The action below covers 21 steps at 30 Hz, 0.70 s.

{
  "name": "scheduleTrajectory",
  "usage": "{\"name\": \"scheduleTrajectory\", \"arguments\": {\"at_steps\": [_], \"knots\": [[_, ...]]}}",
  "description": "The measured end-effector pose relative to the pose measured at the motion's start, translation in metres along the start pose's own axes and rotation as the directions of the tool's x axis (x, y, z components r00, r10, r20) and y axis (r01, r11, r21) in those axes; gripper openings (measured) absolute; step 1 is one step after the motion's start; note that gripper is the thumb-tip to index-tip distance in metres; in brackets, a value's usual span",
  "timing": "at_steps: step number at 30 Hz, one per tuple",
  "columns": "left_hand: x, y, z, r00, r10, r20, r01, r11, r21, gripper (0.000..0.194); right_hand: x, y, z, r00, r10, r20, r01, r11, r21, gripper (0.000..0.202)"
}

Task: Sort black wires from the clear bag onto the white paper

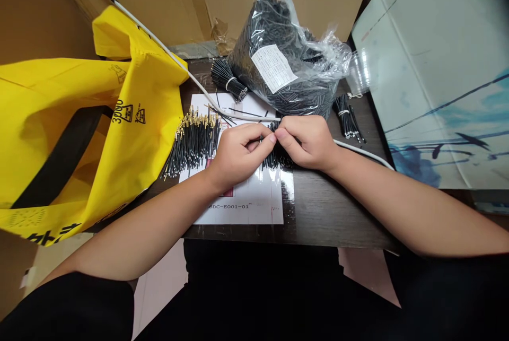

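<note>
My left hand (243,151) and my right hand (306,142) meet over the desk, thumbs and forefingers pinched tip to tip. Whatever sits between the fingertips is too small or too hidden to name. Just behind and below them lies a pile of short black wires (271,159), partly covered by my hands. Left of my left hand spreads another heap of black wires with gold-coloured ends (195,137). Both heaps rest on or beside a printed white sheet (254,212).
A clear plastic bag of black pieces (254,31) stands behind my hands. Tied black bundles lie at its left (227,80) and right (347,118). A yellow bag (151,81) fills the left side. A white cable (159,38) crosses the desk. Clear cups (360,71) lie near the pale board (429,65).
</note>
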State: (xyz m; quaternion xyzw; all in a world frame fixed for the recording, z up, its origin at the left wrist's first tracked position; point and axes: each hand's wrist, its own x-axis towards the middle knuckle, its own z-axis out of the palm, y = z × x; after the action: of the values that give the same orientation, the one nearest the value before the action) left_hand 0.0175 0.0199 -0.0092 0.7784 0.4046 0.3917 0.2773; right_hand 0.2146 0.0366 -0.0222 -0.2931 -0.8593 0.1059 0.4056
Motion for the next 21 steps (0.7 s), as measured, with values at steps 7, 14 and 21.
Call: {"name": "scheduleTrajectory", "arguments": {"at_steps": [7, 14, 21], "knots": [[0.0000, -0.0020, 0.0019, 0.999, 0.035, 0.019, -0.036, 0.999, 0.021, 0.027, 0.0013, 0.0006, 0.0013, 0.997, 0.034, 0.065, -0.037, 0.998, 0.048, 0.035], [-0.0007, -0.0016, 0.0028, 0.997, 0.072, 0.012, -0.073, 0.996, 0.056, 0.028, 0.0021, 0.0014, 0.0004, 0.995, 0.032, 0.094, -0.039, 0.997, 0.072, 0.038], [-0.0018, -0.0038, 0.0028, 0.994, 0.109, 0.027, -0.111, 0.990, 0.091, 0.027, 0.0021, 0.0009, 0.0006, 0.995, 0.041, 0.095, -0.044, 0.999, 0.026, 0.041]]}}
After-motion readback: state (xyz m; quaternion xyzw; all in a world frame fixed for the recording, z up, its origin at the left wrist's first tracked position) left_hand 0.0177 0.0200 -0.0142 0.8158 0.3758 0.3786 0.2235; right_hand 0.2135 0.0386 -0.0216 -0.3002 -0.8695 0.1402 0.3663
